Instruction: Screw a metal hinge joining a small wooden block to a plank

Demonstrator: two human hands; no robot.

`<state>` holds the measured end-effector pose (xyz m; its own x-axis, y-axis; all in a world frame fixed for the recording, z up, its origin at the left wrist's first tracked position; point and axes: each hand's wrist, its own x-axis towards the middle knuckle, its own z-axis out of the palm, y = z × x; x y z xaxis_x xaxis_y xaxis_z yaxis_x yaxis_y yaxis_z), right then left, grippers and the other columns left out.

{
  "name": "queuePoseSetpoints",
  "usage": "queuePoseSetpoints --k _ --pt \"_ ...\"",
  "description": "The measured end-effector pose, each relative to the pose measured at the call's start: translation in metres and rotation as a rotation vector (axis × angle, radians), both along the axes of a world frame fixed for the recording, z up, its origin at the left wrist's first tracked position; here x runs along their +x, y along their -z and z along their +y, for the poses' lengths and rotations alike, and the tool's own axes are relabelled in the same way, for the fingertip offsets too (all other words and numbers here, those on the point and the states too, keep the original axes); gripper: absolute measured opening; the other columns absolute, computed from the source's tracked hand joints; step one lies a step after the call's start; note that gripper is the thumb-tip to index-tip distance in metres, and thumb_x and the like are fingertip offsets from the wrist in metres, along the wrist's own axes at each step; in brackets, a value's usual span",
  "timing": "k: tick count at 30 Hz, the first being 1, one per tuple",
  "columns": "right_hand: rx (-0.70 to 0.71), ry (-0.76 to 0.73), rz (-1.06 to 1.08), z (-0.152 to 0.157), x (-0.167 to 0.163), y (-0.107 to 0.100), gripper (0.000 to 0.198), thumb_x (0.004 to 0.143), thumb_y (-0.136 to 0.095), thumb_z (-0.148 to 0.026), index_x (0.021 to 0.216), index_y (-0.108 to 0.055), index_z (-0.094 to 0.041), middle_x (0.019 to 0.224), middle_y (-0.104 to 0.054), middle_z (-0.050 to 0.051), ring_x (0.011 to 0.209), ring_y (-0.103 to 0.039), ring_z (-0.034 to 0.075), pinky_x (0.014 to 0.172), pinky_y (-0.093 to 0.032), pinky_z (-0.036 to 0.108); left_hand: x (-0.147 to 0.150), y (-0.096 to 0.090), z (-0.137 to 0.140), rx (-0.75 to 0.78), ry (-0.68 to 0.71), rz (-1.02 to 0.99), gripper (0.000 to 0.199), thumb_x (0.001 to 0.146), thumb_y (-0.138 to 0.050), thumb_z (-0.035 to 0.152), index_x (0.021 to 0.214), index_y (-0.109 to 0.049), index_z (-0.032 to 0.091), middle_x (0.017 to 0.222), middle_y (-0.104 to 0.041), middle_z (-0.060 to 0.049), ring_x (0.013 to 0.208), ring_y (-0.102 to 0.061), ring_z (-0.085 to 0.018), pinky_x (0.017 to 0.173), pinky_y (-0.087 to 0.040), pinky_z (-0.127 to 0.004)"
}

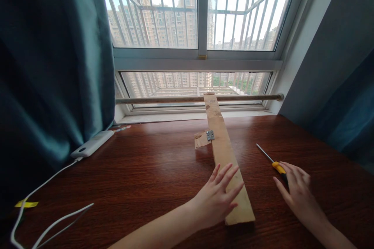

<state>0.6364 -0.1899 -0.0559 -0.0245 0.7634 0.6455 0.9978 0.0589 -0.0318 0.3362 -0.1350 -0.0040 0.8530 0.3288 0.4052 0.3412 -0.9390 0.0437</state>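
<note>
A long, pale wooden board (226, 140) lies lengthwise on the dark wood-grain tabletop (146, 175), its far end by the window rail. Fastened near its middle is a small metal hinge (210, 135), which joins it to a short wooden piece (201, 139) on the left. My left hand (220, 192) rests across the near part of the board, fingers spread. On the right lies a screwdriver (279, 167) with a yellow and black handle, its tip pointing away. My right hand (296, 186) is over that handle, fingertips at it and thumb apart.
A white power strip (92, 144) with a white cable (43, 184) lies at the left, beside a dark teal curtain (58, 58). A strip of yellow tape (27, 204) is at the left edge. Along the window runs a horizontal rail (163, 100).
</note>
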Motion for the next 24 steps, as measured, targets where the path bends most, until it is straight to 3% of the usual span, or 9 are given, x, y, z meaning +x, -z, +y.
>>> queuePoseSetpoints --k 3,6,11,15,17,20,24 --pt "-0.085 -0.254 -0.006 0.014 -0.044 -0.031 0.038 0.086 -0.045 -0.027 0.122 -0.042 -0.017 0.119 -0.051 0.012 0.113 -0.042 0.026 0.096 -0.036 0.044 0.000 0.011 0.020 -0.198 -0.074 -0.207 0.048 0.081 -0.051 0.030 0.127 -0.041 0.019 0.142 -0.026 -0.015 0.135 -0.014 -0.028 0.105 -0.022 -0.052" --pt "-0.124 -0.481 -0.013 0.037 -0.090 -0.055 0.032 0.086 -0.043 -0.018 0.118 -0.046 -0.016 0.115 -0.054 0.010 0.111 -0.044 0.024 0.094 -0.040 0.042 -0.002 0.027 0.040 -0.423 -0.236 -0.542 0.045 0.082 -0.050 0.026 0.126 -0.040 0.019 0.140 -0.030 -0.014 0.133 -0.022 -0.025 0.106 -0.024 -0.049" --pt "-0.102 -0.633 0.025 0.088 -0.137 -0.067 0.027 0.085 -0.043 -0.015 0.111 -0.052 -0.013 0.106 -0.058 0.011 0.101 -0.050 0.022 0.087 -0.047 0.040 -0.007 0.048 0.075 -0.859 -0.502 -1.098 0.045 0.075 -0.058 0.021 0.118 -0.043 0.017 0.130 -0.042 -0.012 0.127 -0.034 -0.023 0.108 -0.021 -0.044" --pt "-0.081 -0.629 0.041 0.115 -0.149 -0.067 0.021 0.086 -0.042 -0.015 0.101 -0.057 -0.013 0.101 -0.060 0.011 0.094 -0.054 0.022 0.083 -0.049 0.038 -0.013 0.047 0.092 -1.378 -0.449 -1.472 0.042 0.066 -0.064 0.009 0.104 -0.047 0.017 0.117 -0.053 -0.011 0.116 -0.047 -0.019 0.103 -0.032 -0.034" --pt "-0.096 -0.646 0.038 0.121 -0.152 -0.067 0.021 0.087 -0.041 -0.015 0.100 -0.057 -0.014 0.100 -0.061 0.010 0.092 -0.054 0.021 0.081 -0.050 0.037 -0.015 0.042 0.095 -1.536 -0.384 -1.565 0.034 0.066 -0.062 0.005 0.097 -0.050 0.015 0.105 -0.058 -0.010 0.105 -0.055 -0.016 0.099 -0.036 -0.031" --pt "-0.121 -0.668 0.030 0.123 -0.156 -0.067 0.022 0.087 -0.042 -0.016 0.103 -0.057 -0.015 0.103 -0.060 0.009 0.093 -0.053 0.020 0.082 -0.050 0.036 -0.018 0.035 0.094 -1.609 -0.304 -1.615 0.030 0.066 -0.059 0.002 0.093 -0.052 0.014 0.097 -0.062 -0.009 0.094 -0.060 -0.015 0.094 -0.040 -0.031" --pt "-0.138 -0.650 0.019 0.122 -0.158 -0.062 0.024 0.086 -0.046 -0.019 0.107 -0.056 -0.015 0.107 -0.060 0.009 0.094 -0.050 0.022 0.083 -0.049 0.038 -0.017 0.030 0.091 -1.574 -0.269 -1.638 0.034 0.066 -0.058 0.002 0.097 -0.052 0.014 0.101 -0.061 -0.009 0.096 -0.060 -0.016 0.093 -0.042 -0.032"
